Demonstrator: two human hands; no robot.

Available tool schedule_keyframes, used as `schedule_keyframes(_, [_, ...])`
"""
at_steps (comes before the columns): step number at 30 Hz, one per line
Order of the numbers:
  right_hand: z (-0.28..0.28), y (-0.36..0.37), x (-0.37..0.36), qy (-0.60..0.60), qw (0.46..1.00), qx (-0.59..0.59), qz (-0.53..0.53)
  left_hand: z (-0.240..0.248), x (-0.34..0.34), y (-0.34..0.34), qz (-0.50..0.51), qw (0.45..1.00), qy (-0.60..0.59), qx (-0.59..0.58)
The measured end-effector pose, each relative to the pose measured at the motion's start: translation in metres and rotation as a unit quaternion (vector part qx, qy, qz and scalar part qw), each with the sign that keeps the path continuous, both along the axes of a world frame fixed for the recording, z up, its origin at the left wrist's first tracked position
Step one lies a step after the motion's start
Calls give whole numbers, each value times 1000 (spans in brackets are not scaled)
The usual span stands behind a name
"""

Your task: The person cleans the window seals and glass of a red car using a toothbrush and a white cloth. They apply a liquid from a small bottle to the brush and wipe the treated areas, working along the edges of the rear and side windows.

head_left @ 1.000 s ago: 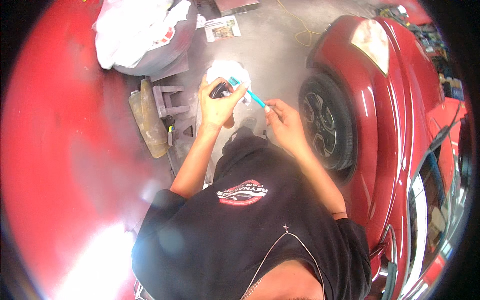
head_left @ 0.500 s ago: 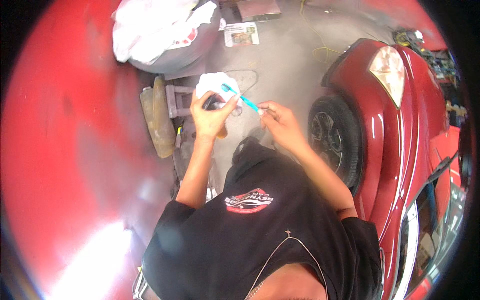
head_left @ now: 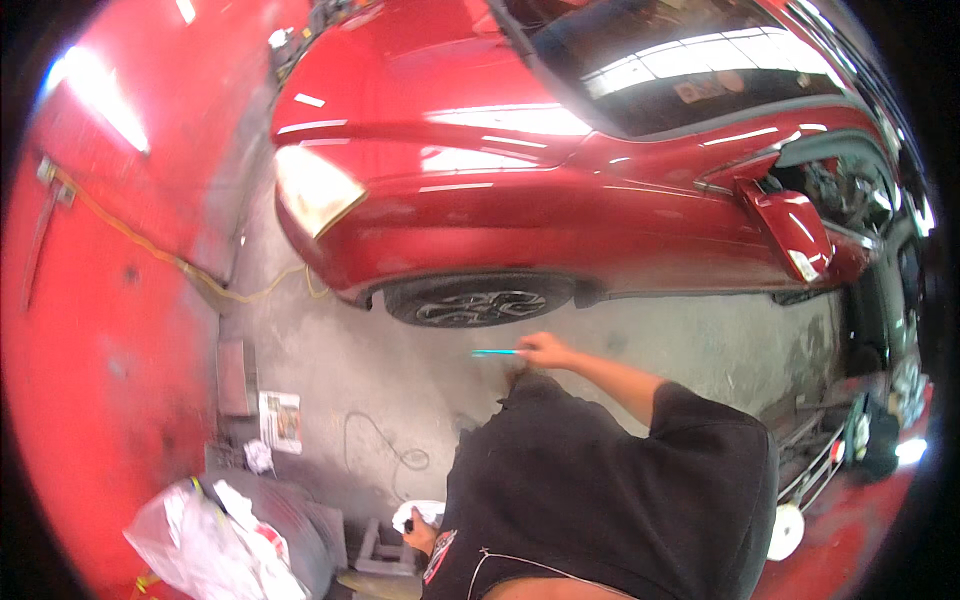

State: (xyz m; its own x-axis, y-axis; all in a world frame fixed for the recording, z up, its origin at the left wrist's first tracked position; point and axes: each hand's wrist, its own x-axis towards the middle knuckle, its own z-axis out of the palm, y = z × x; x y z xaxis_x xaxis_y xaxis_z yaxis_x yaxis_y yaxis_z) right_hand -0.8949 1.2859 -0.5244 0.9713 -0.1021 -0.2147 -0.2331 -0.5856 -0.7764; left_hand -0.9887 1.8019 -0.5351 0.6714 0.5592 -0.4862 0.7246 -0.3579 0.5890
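Note:
My right hand (head_left: 545, 350) is closed round the handle of a teal toothbrush (head_left: 493, 352). The brush points left, in front of the car's front wheel (head_left: 470, 302) as I see it from above. Low in the picture, by my side, my left hand (head_left: 421, 536) is closed on a crumpled white cloth (head_left: 419, 512). Something small and dark shows at its fingers, too little to name. My shirt hides most of the left forearm. The red car (head_left: 480, 225) stands side-on ahead of me, with a headlight (head_left: 316, 190) at its left end.
A tyre with a plastic bag (head_left: 195, 545) on top stands at lower left, near a small grey stool (head_left: 385, 548). A printed sheet (head_left: 281, 422) and a thin dark cord (head_left: 362, 425) lie on the concrete floor. A yellow cable (head_left: 150, 245) runs along the red wall. The wing mirror (head_left: 790, 230) sticks out.
I have turned right, so the car now lies ahead. My hands have moved apart: the toothbrush has left the white cloth, which stays low in my left hand.

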Motion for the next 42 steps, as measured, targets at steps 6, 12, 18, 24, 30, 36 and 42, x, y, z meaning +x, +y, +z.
schedule_keyframes(6, [162, -94, -115, 121, 955, 233, -136, -17, 58, -53, -125, 991, 30, 26])
schedule_keyframes(12, [309, -183, -64, -31, 959, 260, -112, 6, 159, -146, -194, 980, -44, 27])
schedule_keyframes(18, [392, -260, 35, -167, 974, 71, -136, -41, 224, -203, -157, 974, -113, -117])
schedule_keyframes(24, [401, -322, 146, -170, 962, -124, -173, -74, 227, -222, -217, 966, -102, -92])
schedule_keyframes(30, [368, -361, 240, -155, 909, -353, -159, -109, 219, -217, -121, 978, -28, -165])
schedule_keyframes(36, [353, -381, 288, -138, 901, -384, -146, -90, 249, -212, -73, 989, 6, -131])
schedule_keyframes(42, [350, -392, 336, -135, 887, -421, -134, -90, 280, -213, -15, 991, -32, -126])
